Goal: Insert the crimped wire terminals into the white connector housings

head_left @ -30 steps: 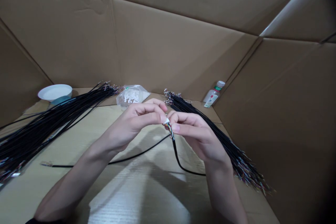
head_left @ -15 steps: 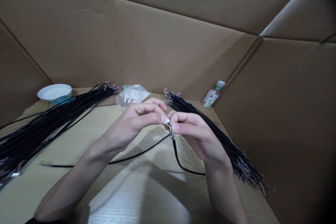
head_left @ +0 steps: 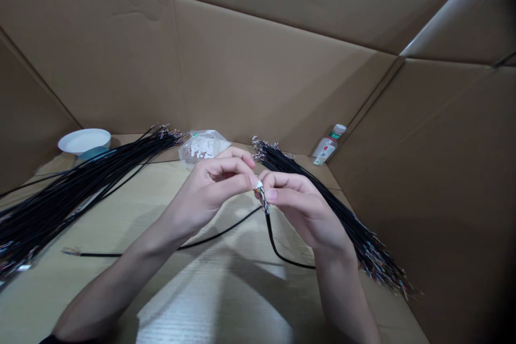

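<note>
1. Both hands are raised above the cardboard table, fingertips meeting at the centre.
2. The left hand is curled, thumb and forefinger pinched on a small white plug.
3. The right hand is clamped on the coloured end of a black cable, just below the plug.
4. The cable is draped down to the table between the forearms.
5. Cable bundles are laid at either side.
</note>
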{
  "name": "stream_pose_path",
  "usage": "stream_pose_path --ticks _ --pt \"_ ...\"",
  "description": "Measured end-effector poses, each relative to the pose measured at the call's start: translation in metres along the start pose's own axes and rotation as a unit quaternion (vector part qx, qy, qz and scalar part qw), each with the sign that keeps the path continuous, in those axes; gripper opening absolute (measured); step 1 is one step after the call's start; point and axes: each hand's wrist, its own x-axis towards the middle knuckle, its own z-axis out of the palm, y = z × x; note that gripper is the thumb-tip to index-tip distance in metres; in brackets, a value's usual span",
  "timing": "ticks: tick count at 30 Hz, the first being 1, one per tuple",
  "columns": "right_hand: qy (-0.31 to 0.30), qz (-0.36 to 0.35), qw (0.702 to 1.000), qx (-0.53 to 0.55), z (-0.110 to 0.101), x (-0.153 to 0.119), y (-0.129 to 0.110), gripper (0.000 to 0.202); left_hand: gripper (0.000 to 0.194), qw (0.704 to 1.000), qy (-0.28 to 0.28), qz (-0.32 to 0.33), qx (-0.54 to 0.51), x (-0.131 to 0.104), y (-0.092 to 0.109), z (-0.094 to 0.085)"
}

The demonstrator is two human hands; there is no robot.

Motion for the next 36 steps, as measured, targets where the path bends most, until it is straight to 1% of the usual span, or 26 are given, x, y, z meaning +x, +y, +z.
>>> stream_pose_path --ticks 4,10,14,20,24,29,32,36 --pt "0.021 0.006 1.0 0.005 0.002 -0.001 -0.001 0.017 0.018 0.999 0.026 0.015 -0.015 0.0 -0.004 0.003" --pt "0.032 0.001 0.999 0.004 0.005 -0.001 -0.001 0.019 0.018 0.999 0.038 0.036 -0.006 -0.001 -0.006 0.005" --pt "0.037 -0.009 0.999 -0.007 0.005 -0.001 0.001 0.019 0.017 0.996 0.054 0.061 0.034 -0.002 -0.003 0.006" --pt "0.021 -0.038 0.998 -0.037 0.003 -0.005 0.0 0.018 0.016 0.987 0.065 0.103 0.102 -0.005 0.005 0.006" --pt "0.038 -0.057 0.996 -0.061 0.006 -0.009 -0.001 0.018 0.015 0.979 0.079 0.136 0.128 -0.007 0.008 0.007" --pt "0.068 -0.084 0.985 -0.132 0.01 -0.011 -0.002 0.018 0.015 0.973 0.074 0.164 0.145 -0.007 0.009 0.007" --pt "0.079 -0.108 0.98 -0.146 0.012 -0.012 0.001 0.017 0.015 0.971 0.07 0.175 0.145 -0.006 0.008 0.006" --pt "0.09 -0.125 0.974 -0.165 0.015 -0.012 0.004 0.017 0.015 0.975 0.059 0.171 0.128 -0.005 0.006 0.004"
